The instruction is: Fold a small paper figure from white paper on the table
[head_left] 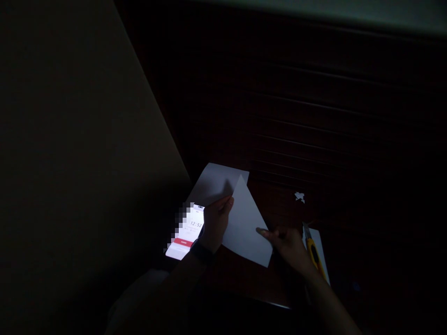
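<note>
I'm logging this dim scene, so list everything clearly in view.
Held paper: 1, white, between both hands
Flat sheet: 1, white, behind it
Phone: 1, bright white, by left wrist
Knife: 1, yellow, by right forearm
Paper by knife: 1, white, partly beneath
Scraps: count unclear, white, beyond knife
Tabletop: 1, brown, below
Slatted surface: 1, dark, background
Plain surface: 1, beige, left
Strip: 1, greyish, top
Wristband: 1, dark, left wrist
Left hand: 1, shadowed, paper's left edge
Right hand: 1, shadowed, paper's right edge
</note>
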`<action>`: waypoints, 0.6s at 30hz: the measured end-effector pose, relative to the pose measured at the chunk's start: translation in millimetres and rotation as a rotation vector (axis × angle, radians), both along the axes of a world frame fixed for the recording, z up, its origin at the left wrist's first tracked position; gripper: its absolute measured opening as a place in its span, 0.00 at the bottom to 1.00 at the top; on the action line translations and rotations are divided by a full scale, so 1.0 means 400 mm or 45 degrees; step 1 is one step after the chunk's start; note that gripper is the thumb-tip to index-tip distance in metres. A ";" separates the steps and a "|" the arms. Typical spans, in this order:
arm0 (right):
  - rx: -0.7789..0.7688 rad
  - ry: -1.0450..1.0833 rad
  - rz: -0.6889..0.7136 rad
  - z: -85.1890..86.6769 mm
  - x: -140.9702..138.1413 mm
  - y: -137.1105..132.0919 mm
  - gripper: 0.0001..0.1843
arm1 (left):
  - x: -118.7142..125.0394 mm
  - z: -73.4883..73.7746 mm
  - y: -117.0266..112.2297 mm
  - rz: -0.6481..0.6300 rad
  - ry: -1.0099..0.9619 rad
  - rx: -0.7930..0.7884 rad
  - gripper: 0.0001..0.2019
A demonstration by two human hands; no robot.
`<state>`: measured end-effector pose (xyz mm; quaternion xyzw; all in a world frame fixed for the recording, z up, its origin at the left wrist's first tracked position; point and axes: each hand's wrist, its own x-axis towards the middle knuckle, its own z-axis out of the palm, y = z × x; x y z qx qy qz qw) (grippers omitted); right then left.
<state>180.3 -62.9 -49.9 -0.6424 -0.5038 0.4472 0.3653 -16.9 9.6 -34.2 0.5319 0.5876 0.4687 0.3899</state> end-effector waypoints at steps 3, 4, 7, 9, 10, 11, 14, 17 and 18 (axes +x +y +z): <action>-0.061 -0.025 0.092 0.018 0.018 0.001 0.23 | 0.000 0.010 0.000 0.023 -0.016 -0.007 0.15; -0.070 -0.042 0.126 0.027 0.023 0.004 0.24 | 0.002 0.014 -0.002 0.001 -0.040 -0.021 0.16; 0.015 -0.059 0.100 0.053 0.025 0.016 0.25 | 0.018 0.020 -0.012 -0.185 -0.203 -0.123 0.17; 0.112 0.015 0.007 0.060 0.017 0.026 0.24 | 0.032 0.018 -0.021 -0.357 -0.315 -0.225 0.16; 0.133 0.071 -0.045 0.058 0.013 0.031 0.23 | 0.039 0.015 -0.026 -0.433 -0.353 -0.266 0.16; 0.132 0.124 -0.104 0.053 0.009 0.036 0.22 | 0.044 0.012 -0.031 -0.516 -0.380 -0.303 0.15; 0.049 0.225 -0.218 0.028 0.008 0.041 0.19 | 0.049 0.008 -0.043 -0.695 -0.399 -0.376 0.14; -0.003 0.287 -0.171 0.008 0.013 0.037 0.20 | 0.045 0.017 -0.049 -0.774 -0.395 -0.415 0.14; -0.020 0.297 -0.115 0.005 0.013 0.035 0.20 | 0.044 0.022 -0.050 -0.785 -0.395 -0.420 0.15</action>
